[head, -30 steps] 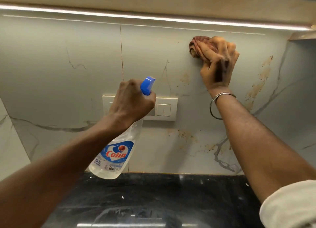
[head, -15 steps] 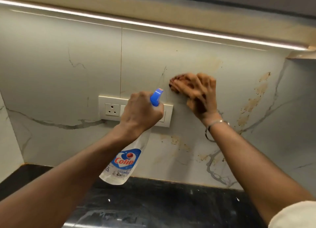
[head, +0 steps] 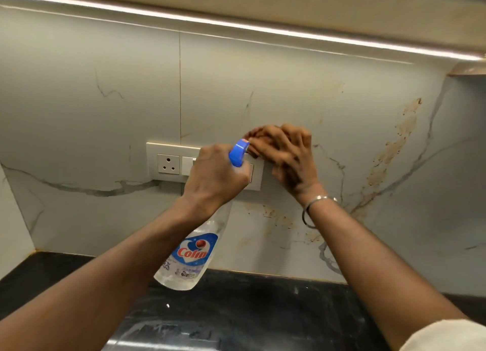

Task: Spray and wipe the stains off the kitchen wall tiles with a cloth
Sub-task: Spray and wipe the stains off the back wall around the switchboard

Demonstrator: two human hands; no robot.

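The right hand [head: 286, 157], holding the cloth [head: 252, 139] against the wall tiles [head: 263, 74], has swept down to the switch plate [head: 168, 164] — the left hand [head: 215, 177] grips the spray bottle [head: 192, 256] — leaving the stains [head: 394, 145] rightward unwiped.

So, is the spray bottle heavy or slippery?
Probably light: the clear plastic bottle hangs from the left hand by its neck. Its smooth wall may slip when wet. Tall and narrow, it could tip.
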